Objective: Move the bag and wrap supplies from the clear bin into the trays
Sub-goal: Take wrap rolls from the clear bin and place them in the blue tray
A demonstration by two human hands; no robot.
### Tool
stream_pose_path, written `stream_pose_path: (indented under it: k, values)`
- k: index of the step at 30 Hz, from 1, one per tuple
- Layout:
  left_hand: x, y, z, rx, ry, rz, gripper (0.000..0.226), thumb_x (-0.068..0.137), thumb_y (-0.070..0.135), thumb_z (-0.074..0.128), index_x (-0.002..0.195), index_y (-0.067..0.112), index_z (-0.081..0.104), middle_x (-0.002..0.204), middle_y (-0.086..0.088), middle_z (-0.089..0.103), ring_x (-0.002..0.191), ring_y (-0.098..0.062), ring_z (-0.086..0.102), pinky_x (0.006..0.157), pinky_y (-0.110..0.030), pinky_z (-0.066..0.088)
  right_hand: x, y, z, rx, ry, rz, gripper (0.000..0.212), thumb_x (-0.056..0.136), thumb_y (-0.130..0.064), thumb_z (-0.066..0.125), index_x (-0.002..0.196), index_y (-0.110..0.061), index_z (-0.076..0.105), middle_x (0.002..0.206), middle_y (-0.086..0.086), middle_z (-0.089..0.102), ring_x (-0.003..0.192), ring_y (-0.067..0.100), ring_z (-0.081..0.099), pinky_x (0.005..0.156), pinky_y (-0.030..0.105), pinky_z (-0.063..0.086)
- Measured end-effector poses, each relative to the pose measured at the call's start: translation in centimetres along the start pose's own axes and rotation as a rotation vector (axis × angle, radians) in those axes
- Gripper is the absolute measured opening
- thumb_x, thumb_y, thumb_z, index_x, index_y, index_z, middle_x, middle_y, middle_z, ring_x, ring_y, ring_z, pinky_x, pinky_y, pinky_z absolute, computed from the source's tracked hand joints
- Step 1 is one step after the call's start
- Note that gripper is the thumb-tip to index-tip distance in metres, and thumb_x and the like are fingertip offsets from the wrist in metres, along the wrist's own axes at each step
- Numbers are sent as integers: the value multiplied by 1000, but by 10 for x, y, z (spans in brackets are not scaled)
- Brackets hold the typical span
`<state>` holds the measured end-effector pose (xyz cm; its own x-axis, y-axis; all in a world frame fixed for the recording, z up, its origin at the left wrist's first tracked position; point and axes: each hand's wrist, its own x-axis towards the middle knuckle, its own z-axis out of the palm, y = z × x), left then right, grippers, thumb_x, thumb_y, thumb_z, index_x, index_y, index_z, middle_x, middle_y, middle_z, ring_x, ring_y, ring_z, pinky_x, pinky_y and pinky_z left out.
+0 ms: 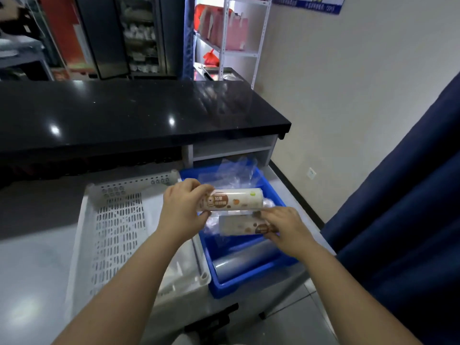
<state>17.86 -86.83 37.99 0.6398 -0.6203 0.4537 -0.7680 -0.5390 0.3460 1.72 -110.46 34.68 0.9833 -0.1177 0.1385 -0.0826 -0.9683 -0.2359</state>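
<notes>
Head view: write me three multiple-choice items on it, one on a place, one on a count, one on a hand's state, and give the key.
1. In the view, the blue plastic tray stands where against the white perforated plastic tray?
A) on its right B) on its left C) inside it
2. How many white printed rolls do the hands hold?
A) one B) three C) two
3. The left hand:
A) lies flat and open B) grips the upper roll by its end C) hangs empty

Key:
1 A, the blue rim adjoins the white tray's right side.
2 C, the upper roll is in the left hand and the lower roll is in the right hand.
3 B, its fingers curl round that end.
</notes>
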Motion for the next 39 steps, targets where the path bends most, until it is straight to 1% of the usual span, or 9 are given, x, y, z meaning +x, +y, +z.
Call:
stream_pose_path:
  k: [2,5,9,16,21,30,34,36,39]
  values:
    - [18,-2,15,13,-6,-9,54,62,29,80,113,28,63,103,0,57,94,-22,51,85,-40,35,1,6,12,45,-27,-46,65,77,-27,71,133,-42,41,134,-22,48,126,0,38,104,33,32]
    - [32,0,34,26,-54,-49,52,65,32,77,114,29,62,104,2,56,95,-22,50,85,-39,33,4,11,22,83,-79,-57,62,81,-27,64,134,-47,38,138,-30,39,128,-8,19,107,29,21]
    - [35,3,53,48,-79,-29,51,66,32,77,114,28,61,105,2,56,96,-22,51,87,-42,35,11,16,29,80,-150,-108,53,84,-30,63,131,-45,42,134,-26,43,125,2,30,107,32,27]
    - [29,9,65,57,3,-84,51,69,34,75,117,27,59,109,0,56,103,-23,49,90,-40,35,18,20,33,180,-223,-201,36,83,-30,63,117,-36,56,119,-18,48,112,2,38,99,30,39]
    - [21,17,62,85,49,-153,53,68,32,75,118,23,60,111,-3,57,103,-27,51,87,-41,36,28,3,33,145,-337,-408,32,81,-33,64,112,-24,64,108,-6,60,100,15,48,88,36,44]
    - [-10,40,59,108,119,-239,54,65,25,80,116,18,64,108,-7,59,100,-29,54,84,-41,36,23,2,21,61,-521,-426,36,83,-32,65,118,-24,60,119,-1,60,108,19,51,90,38,47]
    - [-15,50,56,115,138,-268,54,64,23,81,116,17,65,107,-9,59,99,-30,55,84,-43,38,26,-6,21,-18,-611,-395,39,84,-31,63,122,-23,56,127,2,56,111,24,51,91,44,49]
    - [-18,54,55,118,146,-281,54,63,23,81,115,16,66,107,-9,60,98,-31,55,83,-45,40,28,-10,23,-111,-634,-422,37,86,-28,62,122,-19,55,130,5,52,116,27,49,95,45,46]
    - [-23,59,53,123,150,-306,55,63,22,82,115,15,66,107,-10,60,99,-32,56,84,-45,40,28,-15,28,-224,-664,-460,42,87,-23,62,127,-14,52,143,11,40,127,32,39,107,48,35]
